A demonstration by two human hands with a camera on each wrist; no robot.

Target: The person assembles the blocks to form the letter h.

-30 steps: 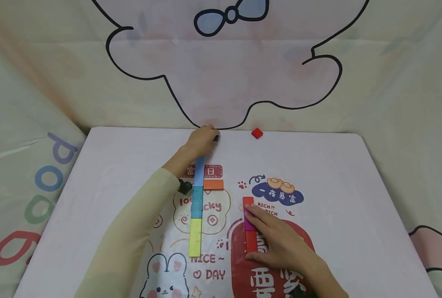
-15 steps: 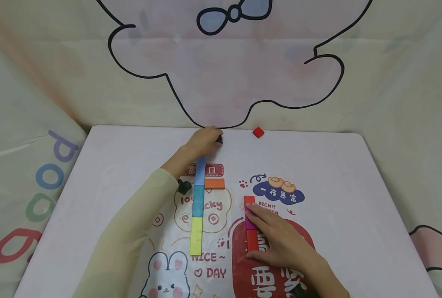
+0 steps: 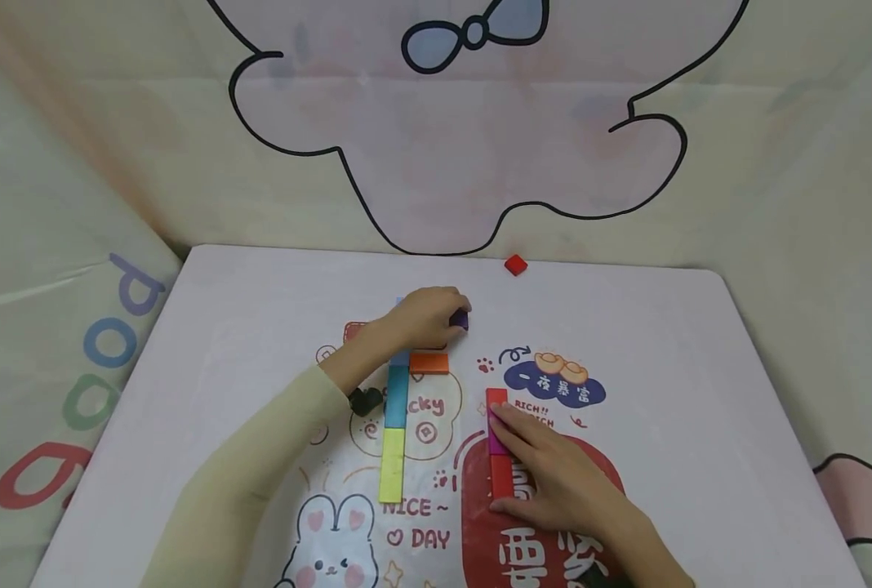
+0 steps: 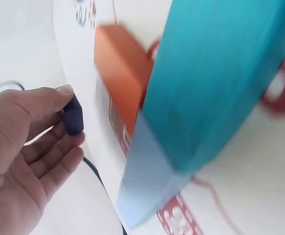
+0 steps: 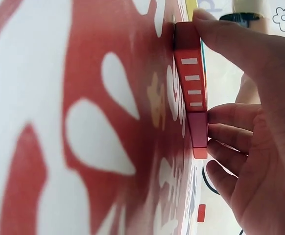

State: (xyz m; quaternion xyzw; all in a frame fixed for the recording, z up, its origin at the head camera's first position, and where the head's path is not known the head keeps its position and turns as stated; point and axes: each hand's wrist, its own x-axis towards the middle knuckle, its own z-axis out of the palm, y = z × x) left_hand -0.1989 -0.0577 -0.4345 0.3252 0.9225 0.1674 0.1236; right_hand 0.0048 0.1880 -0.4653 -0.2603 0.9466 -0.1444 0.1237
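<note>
Between thumb and fingers my left hand point(image 3: 424, 318) pinches a small dark purple block point(image 4: 73, 115), over the far part of the table. Below it runs a column of light blue point(image 4: 152, 181), teal point(image 3: 397, 396) and yellow point(image 3: 392, 465) blocks; my forearm partly covers the light blue one. An orange block point(image 3: 429, 363) juts right from the column. To the right, a second column has a red block point(image 3: 496, 396), a magenta block point(image 5: 198, 129) and a nearer red block point(image 5: 190, 73). My right hand point(image 3: 549, 469) rests along it with extended fingers, thumb at its near end.
A loose red block point(image 3: 515, 265) lies at the table's far edge. The white tabletop point(image 3: 686, 367) bears printed drawings and lettering, including a rabbit point(image 3: 333, 547). A patterned cloth point(image 3: 436, 163) hangs behind the table.
My left hand has come back from the far edge, nearer and to the right, with the purple block. My right hand stays on its column. The view has shifted slightly.
</note>
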